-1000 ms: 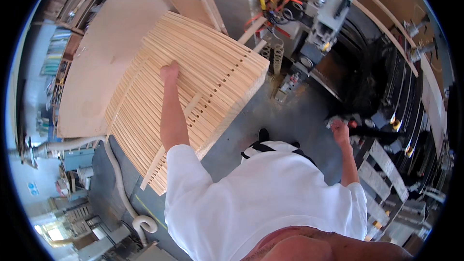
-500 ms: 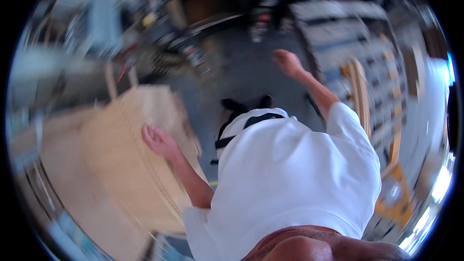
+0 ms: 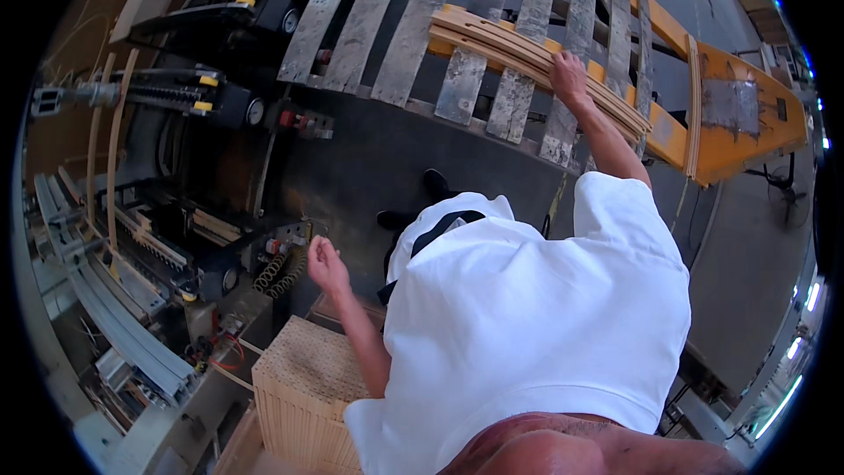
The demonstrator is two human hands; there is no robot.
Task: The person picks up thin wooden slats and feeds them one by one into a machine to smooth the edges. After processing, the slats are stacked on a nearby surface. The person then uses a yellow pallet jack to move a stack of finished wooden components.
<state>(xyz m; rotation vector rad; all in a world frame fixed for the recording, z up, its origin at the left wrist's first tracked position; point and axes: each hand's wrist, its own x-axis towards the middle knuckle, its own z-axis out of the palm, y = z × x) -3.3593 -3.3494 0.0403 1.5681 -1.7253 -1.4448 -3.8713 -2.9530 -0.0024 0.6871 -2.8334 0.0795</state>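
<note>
Several long, narrow wooden strips point(image 3: 519, 51) lie together in a bundle on a worn grey pallet point(image 3: 400, 53). My right hand point(image 3: 569, 77) reaches over the bundle, its fingers curled onto the strips near their middle. Away to the left, my left hand point(image 3: 327, 266) hangs above the floor with loosely curled fingers and nothing seen in them. Below that hand stands a tight stack of light wooden pieces point(image 3: 308, 378) with small holes along the top, partly covered by my left arm.
A yellow pallet truck point(image 3: 743, 114) extends right from under the pallet. On the left is a dark machine point(image 3: 211, 101) with yellow clips and round gauges. A coiled hose point(image 3: 281, 273) hangs near my left hand. Grey metal profiles point(image 3: 132, 325) lie farther left.
My body has turned right, so the pallet now lies ahead and the light wooden stack sits lower. My right hand has come from empty air onto the wooden strips.
</note>
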